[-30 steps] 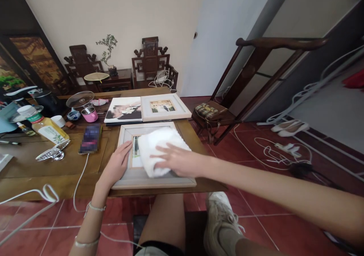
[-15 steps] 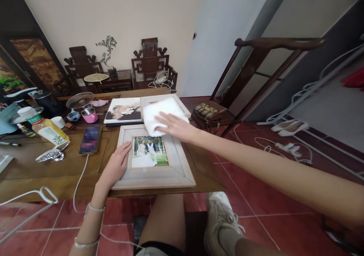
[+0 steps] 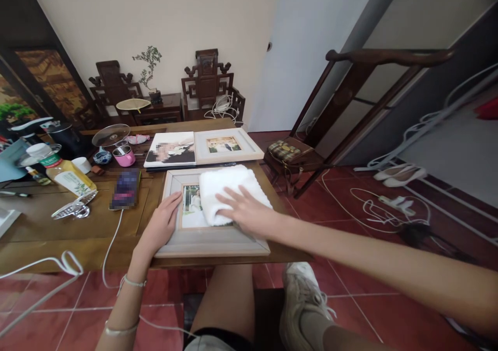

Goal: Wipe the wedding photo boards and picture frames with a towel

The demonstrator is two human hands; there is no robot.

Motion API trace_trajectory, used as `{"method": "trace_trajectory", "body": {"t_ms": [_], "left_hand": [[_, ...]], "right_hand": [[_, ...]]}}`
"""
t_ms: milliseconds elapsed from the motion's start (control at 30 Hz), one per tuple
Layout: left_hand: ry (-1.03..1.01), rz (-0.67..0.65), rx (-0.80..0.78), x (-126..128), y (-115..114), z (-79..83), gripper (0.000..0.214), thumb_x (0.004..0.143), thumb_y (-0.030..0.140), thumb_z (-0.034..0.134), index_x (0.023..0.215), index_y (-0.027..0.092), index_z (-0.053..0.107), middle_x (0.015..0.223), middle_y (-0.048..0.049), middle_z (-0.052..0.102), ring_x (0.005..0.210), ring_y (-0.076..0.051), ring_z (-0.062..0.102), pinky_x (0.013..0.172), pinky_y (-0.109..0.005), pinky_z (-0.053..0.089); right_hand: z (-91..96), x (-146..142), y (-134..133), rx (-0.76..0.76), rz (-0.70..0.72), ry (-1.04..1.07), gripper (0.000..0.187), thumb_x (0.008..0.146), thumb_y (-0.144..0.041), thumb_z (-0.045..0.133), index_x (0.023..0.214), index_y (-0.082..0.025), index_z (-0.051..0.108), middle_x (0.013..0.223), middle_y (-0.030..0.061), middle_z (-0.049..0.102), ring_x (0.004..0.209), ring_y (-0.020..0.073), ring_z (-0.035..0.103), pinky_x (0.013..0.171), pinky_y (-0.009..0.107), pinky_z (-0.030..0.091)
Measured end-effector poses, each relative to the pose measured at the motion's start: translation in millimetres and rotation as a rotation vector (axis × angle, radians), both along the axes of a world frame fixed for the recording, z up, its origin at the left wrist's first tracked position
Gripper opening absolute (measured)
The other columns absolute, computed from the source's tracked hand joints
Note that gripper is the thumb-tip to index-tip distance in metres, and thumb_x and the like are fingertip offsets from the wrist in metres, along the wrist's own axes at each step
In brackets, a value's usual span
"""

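Note:
A pale wooden picture frame [image 3: 223,244] lies flat near the table's front edge, with a wedding photo [image 3: 190,205] inside it. My left hand [image 3: 165,221] rests on the frame's left border, fingers stretched out. Over the right part of the photo is a folded white cloth [image 3: 227,182]. My right hand [image 3: 247,211] presses this cloth down with its fingers apart; the thumb is by the cloth's near edge. Behind, a second frame [image 3: 251,146] holds a smaller photo [image 3: 223,144]. To its left lies a white-edged photo print or album [image 3: 171,148].
Left on the table [image 3: 97,242] are a phone [image 3: 125,187] on a charging cable, a hair claw clip [image 3: 75,208], a bottle of yellow liquid [image 3: 68,177] and a pink cup [image 3: 124,156]. To the right stands a wooden chair [image 3: 338,96] with a bag [image 3: 290,151] on its seat.
My right hand has moved toward me with the white cloth, from the rear frame onto the near photo. The rear frame's photo is uncovered now. My left hand stays on the near frame.

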State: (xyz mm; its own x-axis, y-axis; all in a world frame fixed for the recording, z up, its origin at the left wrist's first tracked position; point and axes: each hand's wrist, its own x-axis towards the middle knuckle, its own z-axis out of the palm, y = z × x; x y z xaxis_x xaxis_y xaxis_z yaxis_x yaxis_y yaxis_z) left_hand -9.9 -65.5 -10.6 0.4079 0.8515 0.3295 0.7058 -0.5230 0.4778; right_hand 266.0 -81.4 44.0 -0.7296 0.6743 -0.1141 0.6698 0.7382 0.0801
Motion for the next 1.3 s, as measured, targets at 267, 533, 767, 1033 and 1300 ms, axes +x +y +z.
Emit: {"method": "trace_trajectory", "body": {"t_ms": [267,533,767,1033,1300], "left_hand": [[-0.001,0.002,0.007,-0.1,-0.2,-0.6,0.043,0.095,0.022,0.034,0.134,0.018,0.054,0.142,-0.01,0.052,0.134,-0.022,0.044,0.115,-0.045,0.033],[0.031,-0.003,-0.012,-0.7,-0.9,0.4,0.044,0.096,0.022,0.033,0.136,0.017,0.051,0.145,-0.011,0.048,0.136,-0.022,0.042,0.115,-0.045,0.032],[0.019,0.005,-0.011,-0.2,0.1,0.3,0.043,0.096,0.024,0.034,0.135,0.016,0.052,0.144,-0.011,0.049,0.136,-0.022,0.043,0.116,-0.044,0.032],[0.016,0.011,-0.009,0.7,-0.2,-0.8,0.045,0.096,0.022,0.032,0.134,0.011,0.052,0.143,-0.0136,0.049,0.135,-0.022,0.043,0.116,-0.043,0.031],[0.022,0.025,-0.014,0.0,0.6,-1.0,0.045,0.097,0.027,0.034,0.135,0.01,0.052,0.144,-0.0154,0.048,0.135,-0.024,0.043,0.116,-0.045,0.031]], "right_hand": [[20.8,-15.4,-66.2,-0.265,0.047,0.128,0.067,0.077,0.0,0.046,0.139,-0.024,0.049,0.152,0.0132,0.035,0.14,0.0363,0.028,0.106,0.061,0.032],[-7.9,3.4,44.4,0.151,-0.039,0.06,0.066,0.078,0.003,0.045,0.141,-0.018,0.045,0.154,0.0183,0.03,0.142,0.0384,0.021,0.108,0.064,0.022],[-3.6,2.2,71.5,0.14,-0.041,-0.004,0.069,0.079,0.006,0.041,0.143,-0.017,0.041,0.154,0.0183,0.029,0.141,0.0421,0.02,0.103,0.065,0.029],[23.8,-25.5,-50.6,-0.215,0.065,-0.007,0.065,0.078,0.0,0.048,0.139,-0.021,0.049,0.152,0.0175,0.034,0.139,0.0436,0.026,0.104,0.066,0.03],[9.8,-29.3,-43.2,-0.155,0.076,0.056,0.062,0.083,-0.002,0.045,0.141,-0.024,0.046,0.154,0.0143,0.032,0.14,0.041,0.024,0.106,0.065,0.027]]}}
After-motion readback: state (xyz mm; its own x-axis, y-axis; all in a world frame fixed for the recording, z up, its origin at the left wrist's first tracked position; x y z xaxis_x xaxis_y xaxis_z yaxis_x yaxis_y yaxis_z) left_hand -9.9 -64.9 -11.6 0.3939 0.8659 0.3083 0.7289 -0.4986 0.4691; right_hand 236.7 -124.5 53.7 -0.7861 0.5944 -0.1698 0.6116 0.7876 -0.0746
